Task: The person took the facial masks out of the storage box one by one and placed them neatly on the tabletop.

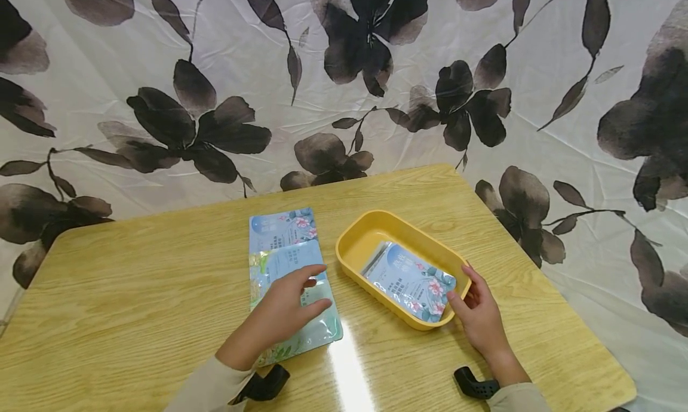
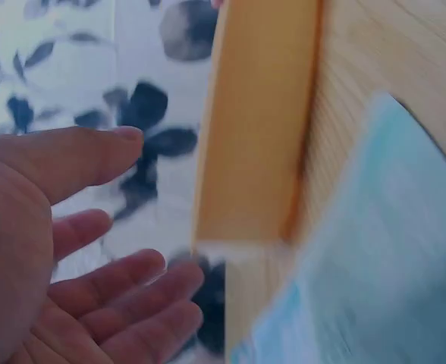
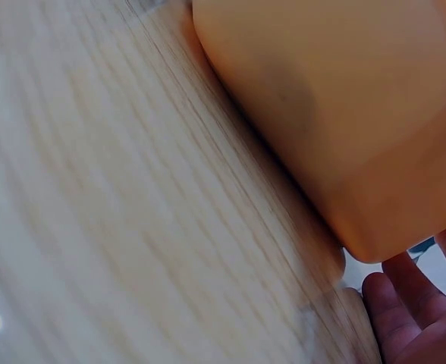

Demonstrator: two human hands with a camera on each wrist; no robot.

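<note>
Nearest, the left hand spreads wide and empty above three visible overlapping packets at left; the right hand pinches the near right end of one yellow tray, which might tip if that end were pressed down. Within the tray lies one packet stack, its number hidden; one floral cloth hangs at the far side.

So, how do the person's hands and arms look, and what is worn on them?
The left hand and right hand wear no gloves. The left sleeve and right sleeve are light beige. The left wrist device and right wrist device are black and bent; the right one shows small dots.
</note>
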